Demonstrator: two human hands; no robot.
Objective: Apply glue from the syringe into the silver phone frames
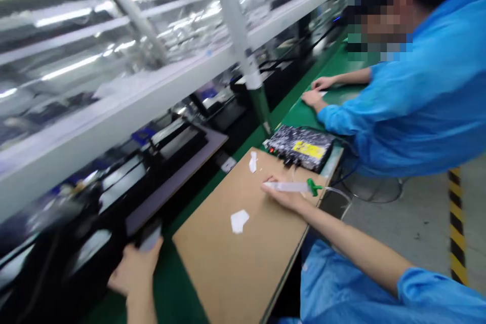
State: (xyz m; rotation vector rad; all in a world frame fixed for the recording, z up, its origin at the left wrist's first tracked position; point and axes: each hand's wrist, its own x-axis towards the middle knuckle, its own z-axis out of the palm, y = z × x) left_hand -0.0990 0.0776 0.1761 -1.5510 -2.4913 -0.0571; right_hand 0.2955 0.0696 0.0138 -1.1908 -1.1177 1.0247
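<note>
We seem to be handling a flat grey rectangular piece (151,239), pinched in our left hand (134,267), our right hand (284,199) gripping a translucent green-capped plastic syringe (293,187), which likely calls for steadiness next.

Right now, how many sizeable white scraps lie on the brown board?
2: a larger white scrap, middle of the brown board; a smaller white scrap, near its far corner. The right hand may hide more.
</note>
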